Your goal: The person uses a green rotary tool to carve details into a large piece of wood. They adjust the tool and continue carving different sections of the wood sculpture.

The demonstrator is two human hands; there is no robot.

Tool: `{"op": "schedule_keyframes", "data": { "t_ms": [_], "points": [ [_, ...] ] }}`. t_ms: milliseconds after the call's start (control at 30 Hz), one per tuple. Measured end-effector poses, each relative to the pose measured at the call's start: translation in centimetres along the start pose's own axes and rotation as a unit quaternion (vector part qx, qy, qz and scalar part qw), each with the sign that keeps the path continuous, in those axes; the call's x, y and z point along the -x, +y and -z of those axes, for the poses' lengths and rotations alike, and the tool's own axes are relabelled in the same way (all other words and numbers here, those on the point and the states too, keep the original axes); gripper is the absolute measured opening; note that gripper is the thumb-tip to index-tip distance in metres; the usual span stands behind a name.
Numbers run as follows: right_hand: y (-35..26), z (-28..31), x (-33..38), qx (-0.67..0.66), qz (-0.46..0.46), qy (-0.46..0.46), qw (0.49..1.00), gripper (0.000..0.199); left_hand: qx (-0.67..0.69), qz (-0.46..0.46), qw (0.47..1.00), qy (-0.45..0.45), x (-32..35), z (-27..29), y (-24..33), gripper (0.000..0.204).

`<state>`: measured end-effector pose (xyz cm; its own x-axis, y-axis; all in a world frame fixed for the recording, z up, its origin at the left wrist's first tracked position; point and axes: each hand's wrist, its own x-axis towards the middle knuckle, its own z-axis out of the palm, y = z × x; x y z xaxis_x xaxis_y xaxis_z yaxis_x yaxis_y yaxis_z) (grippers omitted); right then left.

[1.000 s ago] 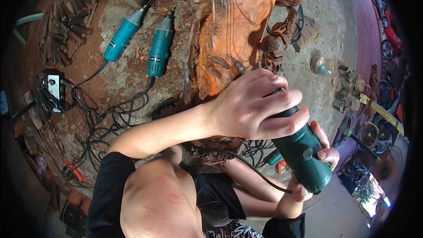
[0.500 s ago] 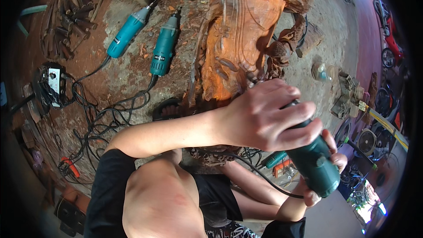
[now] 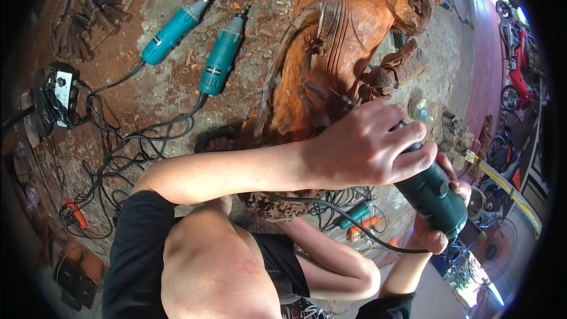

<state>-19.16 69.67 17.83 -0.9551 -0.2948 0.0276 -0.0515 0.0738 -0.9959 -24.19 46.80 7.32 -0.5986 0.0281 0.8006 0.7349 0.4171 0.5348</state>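
Observation:
A dark green die grinder [image 3: 434, 198] is gripped by both my hands, its narrow end pointing up and left toward a carved orange-brown wooden sculpture [image 3: 342, 38]. My left hand [image 3: 372, 145] reaches across from the left and wraps round the front of the grinder, close to the sculpture's lower right side. My right hand [image 3: 462, 190] holds the rear of the body from the right, thumb below and fingers on the far side. A thin bit [image 3: 342, 97] pokes out past my left knuckles near the wood; whether it touches is unclear.
Two teal die grinders, one farther left [image 3: 171, 34] and one nearer [image 3: 222, 56], lie on the floor. Their black cords [image 3: 133, 156] tangle near a control box [image 3: 62, 97]. Several chisel-like tools [image 3: 97, 9] lie at the upper left. A fan [image 3: 493, 251] stands lower right.
Both hands and the grinder have shifted slightly right and up in the picture. The view has moved a little; both hands keep their hold.

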Motion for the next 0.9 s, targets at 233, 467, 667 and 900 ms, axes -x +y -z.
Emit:
{"op": "schedule_keyframes", "data": {
  "t_ms": [233,467,667,900],
  "points": [
    [0.1,-0.5,-0.2,0.018,-0.032,0.044,0.998,0.088,0.001,0.019,1.0,-0.014,0.0,0.3,-0.3,0.039],
    [0.5,-1.3,-1.2,0.032,-0.03,0.064,0.997,0.09,0.014,0.045,0.998,-0.033,-0.7,0.8,-0.9,0.041],
    [0.6,-1.9,-1.1,0.033,-0.02,0.08,0.996,0.09,0.02,0.03,0.998,-0.045,-1.2,1.3,-1.3,0.043],
    [0.4,-1.1,-0.6,0.012,-0.047,0.071,0.996,0.09,0.03,0.042,0.998,-0.043,-0.8,1.3,-0.8,0.041]
  ]
}}
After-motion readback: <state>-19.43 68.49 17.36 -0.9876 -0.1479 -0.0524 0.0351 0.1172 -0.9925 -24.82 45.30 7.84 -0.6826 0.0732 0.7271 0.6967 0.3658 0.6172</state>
